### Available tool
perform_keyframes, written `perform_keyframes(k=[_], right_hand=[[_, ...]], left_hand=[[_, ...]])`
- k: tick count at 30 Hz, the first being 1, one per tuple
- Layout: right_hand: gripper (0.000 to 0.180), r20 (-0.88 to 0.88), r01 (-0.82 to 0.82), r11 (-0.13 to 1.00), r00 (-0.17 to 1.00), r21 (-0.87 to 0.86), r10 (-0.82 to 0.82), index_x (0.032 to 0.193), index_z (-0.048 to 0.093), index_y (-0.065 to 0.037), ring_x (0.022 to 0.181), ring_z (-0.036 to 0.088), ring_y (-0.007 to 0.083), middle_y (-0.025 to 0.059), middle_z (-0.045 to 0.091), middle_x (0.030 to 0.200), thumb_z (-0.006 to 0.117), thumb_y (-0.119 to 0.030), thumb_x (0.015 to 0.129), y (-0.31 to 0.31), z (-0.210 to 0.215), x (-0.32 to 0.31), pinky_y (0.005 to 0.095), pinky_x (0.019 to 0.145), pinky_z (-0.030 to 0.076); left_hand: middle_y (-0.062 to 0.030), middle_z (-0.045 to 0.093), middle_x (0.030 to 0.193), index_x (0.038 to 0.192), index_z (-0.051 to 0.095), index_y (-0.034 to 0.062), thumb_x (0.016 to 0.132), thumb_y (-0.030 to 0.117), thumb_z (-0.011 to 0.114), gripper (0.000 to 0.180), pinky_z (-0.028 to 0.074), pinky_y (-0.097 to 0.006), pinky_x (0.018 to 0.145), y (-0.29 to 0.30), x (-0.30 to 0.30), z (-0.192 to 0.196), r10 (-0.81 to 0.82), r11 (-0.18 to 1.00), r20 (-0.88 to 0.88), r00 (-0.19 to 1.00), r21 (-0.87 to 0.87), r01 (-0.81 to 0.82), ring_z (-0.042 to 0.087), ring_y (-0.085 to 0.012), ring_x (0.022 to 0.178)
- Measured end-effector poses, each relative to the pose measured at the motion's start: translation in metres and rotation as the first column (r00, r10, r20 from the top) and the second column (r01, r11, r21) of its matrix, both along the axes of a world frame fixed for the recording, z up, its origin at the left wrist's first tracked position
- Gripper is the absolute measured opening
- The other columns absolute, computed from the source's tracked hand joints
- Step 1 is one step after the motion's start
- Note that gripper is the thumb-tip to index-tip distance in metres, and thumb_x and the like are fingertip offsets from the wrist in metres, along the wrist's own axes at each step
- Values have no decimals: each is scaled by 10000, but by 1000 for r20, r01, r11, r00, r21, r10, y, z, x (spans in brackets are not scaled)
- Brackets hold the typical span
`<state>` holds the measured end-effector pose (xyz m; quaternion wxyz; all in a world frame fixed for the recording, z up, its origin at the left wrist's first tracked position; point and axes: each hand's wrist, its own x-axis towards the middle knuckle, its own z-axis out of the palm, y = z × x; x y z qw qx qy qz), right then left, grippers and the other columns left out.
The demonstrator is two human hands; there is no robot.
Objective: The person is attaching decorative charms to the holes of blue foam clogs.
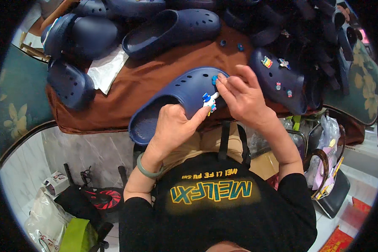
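Blue clog (178,101) long axis toe-up-right | left hand (172,126) gripping heel rim | right hand (243,98) nearer toe, pinching charm (208,101) | brown-clothed counter (134,82) beneath

The person wears a black top with long sleeves. The sleeves are pushed up, so both forearms are bare. Across the chest of the top there is big printed lettering in teal with yellow edges, and a smaller yellow line above it. On the left wrist sits a smooth, pale green bangle (149,169), near the middle of the frame. Tan trousers show just above the black top. The left hand (172,126) and the right hand (243,98) wear no gloves or rings.
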<state>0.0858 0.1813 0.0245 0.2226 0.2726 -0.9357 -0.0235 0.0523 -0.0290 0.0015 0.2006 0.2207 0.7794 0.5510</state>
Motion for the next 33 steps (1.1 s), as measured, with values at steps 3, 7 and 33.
perform_keyframes(k=[3, 7, 33], right_hand=[[306, -57, -116, 982, 990, 148, 126, 897, 578, 66, 839, 555, 225, 93, 563, 815, 578, -112, 647, -9, 0, -7, 421, 1012, 412], [284, -27, -155, 987, 987, 49, 157, 892, 573, 27, 800, 553, 223, 79, 523, 738, 581, -127, 653, -17, -2, -13, 427, 1012, 409], [582, 928, 481, 859, 372, -177, -17, 1263, 429, -4, 1154, 530, 301, 215, 546, 1203, 702, -117, 762, 5, 24, -63, 369, 1001, 396]], left_hand=[[-113, 704, 864, 970, 656, -55, 816, 150, 710, 262, 519, -298, 694, 1, -1, -1, 6, 1000, -55, 998, 22, -5, 675, -155, 776], [-113, 702, 823, 926, 666, -56, 815, 150, 711, 238, 518, -297, 662, 0, 1, 0, 6, 999, -76, 997, 36, -3, 675, -156, 744], [-173, 685, 884, 942, 673, -26, 773, 137, 733, 242, 529, -366, 675, -1, 15, -18, 55, 961, -362, 930, 271, 49, 674, -317, 762]])
